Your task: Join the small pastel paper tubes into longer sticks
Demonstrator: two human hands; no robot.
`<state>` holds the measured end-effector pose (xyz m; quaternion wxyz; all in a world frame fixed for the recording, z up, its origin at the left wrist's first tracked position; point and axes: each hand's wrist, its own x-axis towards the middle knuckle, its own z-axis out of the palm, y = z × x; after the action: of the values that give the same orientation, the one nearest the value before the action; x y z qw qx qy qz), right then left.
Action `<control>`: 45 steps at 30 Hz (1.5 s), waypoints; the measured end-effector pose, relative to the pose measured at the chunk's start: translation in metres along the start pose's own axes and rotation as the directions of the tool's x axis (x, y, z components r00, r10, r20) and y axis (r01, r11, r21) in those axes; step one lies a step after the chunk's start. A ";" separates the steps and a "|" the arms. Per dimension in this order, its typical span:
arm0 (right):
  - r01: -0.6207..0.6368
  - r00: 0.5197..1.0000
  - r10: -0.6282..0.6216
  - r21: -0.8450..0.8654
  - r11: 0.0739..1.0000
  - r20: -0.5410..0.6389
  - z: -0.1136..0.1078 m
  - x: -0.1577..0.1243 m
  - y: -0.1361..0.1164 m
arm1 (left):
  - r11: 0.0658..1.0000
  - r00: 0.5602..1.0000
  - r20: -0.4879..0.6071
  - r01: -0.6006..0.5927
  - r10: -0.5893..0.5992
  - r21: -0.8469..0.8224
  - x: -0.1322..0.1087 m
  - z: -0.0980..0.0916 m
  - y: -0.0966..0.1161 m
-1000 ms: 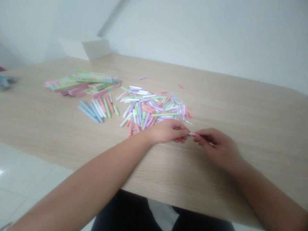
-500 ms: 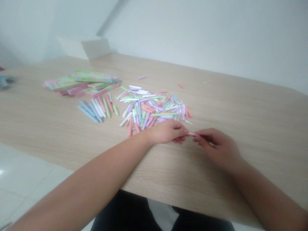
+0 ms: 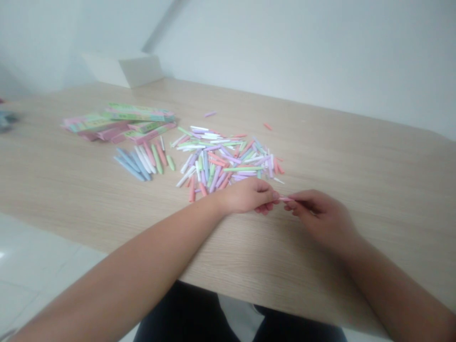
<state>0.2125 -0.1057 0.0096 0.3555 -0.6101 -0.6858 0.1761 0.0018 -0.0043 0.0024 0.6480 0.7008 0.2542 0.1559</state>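
Head view, pink pen piece (image 3: 284,199) pinched between left hand (image 3: 245,194) and right hand (image 3: 318,216), fingertips closed.

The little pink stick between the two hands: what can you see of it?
The small pink stick is thin and pale, perhaps plastic or rolled paper; too blurred to tell. Only a short bit shows. It lies roughly level, low over the light wooden table, pinched at one end by the left hand and at the other by the right hand.
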 end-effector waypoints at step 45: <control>0.014 0.996 -0.001 -0.144 0.989 0.091 0.000 0.001 -0.003 | 0.999 0.999 -0.039 -0.022 0.024 0.049 0.004 0.002 -0.006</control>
<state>0.2105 -0.1054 0.0120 0.2796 -0.6230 -0.7145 0.1521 0.0051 -0.0036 -0.0043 0.6239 0.7158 0.2626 0.1712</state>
